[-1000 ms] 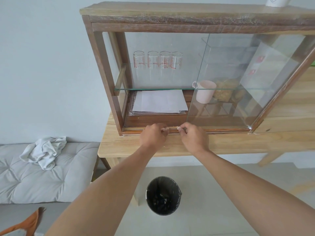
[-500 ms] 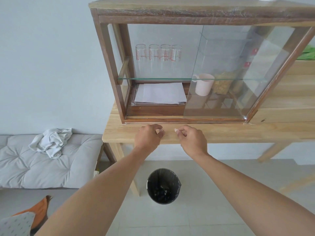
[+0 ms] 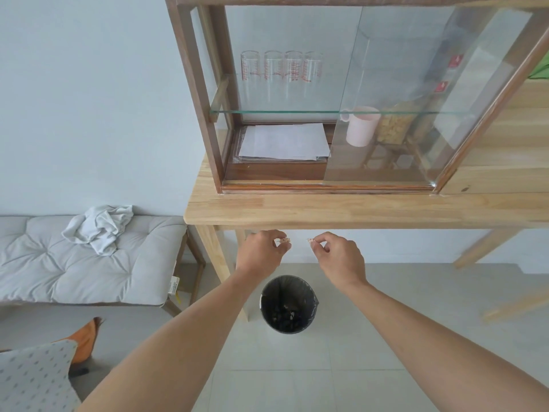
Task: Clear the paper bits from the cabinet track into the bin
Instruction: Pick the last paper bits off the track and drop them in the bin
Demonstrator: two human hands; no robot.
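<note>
Cabinet [image 3: 196, 93] top edge is cut off by the frame, and the contents behind its right glass door [image 3: 416, 93] read only dimly through reflections: a pink mug [image 3: 361, 126] and a jar of pale contents [image 3: 392, 129] whose details cannot be made out. Bin [image 3: 288, 304] contents are dark and indistinct against the black liner. Cabinet track [image 3: 297, 185] runs along the cabinet's lower front; whether any bits lie in it cannot be resolved. Below the cabinet and past the front edge of the wooden table [image 3: 326, 212], the left hand [image 3: 261, 254] pinches a small paper bit [image 3: 284, 240] between thumb and fingertips, the other fingers curled. The right hand [image 3: 338, 260] pinches a second paper bit [image 3: 310, 240] the same way. Both hands are above the bin, close together but apart. Inside the cabinet, four marked glasses [image 3: 282, 72] stand on the glass shelf [image 3: 282, 112], with a stack of white sheets [image 3: 283, 142] beneath. Left of the cabinet, a crumpled white cloth [image 3: 99, 227] lies on a grey tufted bench cushion [image 3: 74, 263] against a pale wall. The floor under the bin is light tile.
</note>
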